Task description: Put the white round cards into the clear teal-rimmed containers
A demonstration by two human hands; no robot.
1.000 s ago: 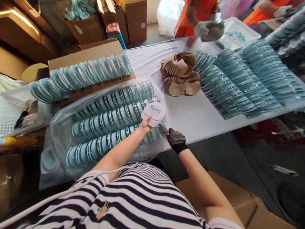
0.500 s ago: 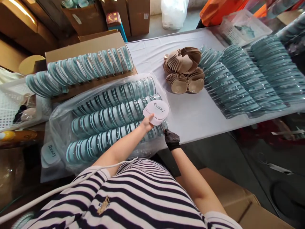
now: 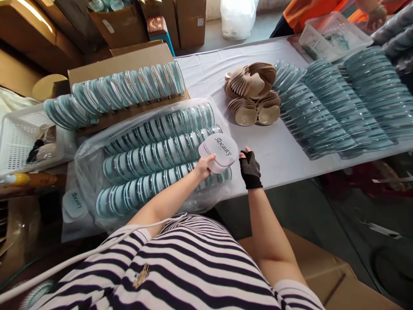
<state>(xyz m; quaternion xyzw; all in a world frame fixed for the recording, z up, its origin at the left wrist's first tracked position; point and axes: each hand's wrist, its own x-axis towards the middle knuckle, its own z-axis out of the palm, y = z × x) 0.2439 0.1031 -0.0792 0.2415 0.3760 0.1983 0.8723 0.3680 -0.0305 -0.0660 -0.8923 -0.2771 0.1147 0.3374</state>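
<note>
A stack of white, rounded-shape cards [image 3: 220,150] printed with "beauty" lettering is pinched in my left hand [image 3: 205,167], thumb on top. My right hand [image 3: 250,170] wears a black fingerless glove and hovers just right of the cards, not touching them; thumb and a fingertip show apart, with nothing visible in between. Under and left of the cards lie rows of clear, teal-tinted plastic cases [image 3: 151,156] with white inserts, standing on edge in a clear plastic bag [image 3: 84,161].
Beige moulded cups [image 3: 253,92] are stacked mid-table, beside long rows of teal plastic shells [image 3: 322,112] on the right. Another row of cases [image 3: 129,88] rests on cardboard. White baskets [image 3: 335,35] stand at both ends. A person in orange [image 3: 309,13] is across the table.
My right hand has left the end of the front case row and moved right and up. The cards in my left hand have shifted slightly right. A co-worker's hand has come into view.
</note>
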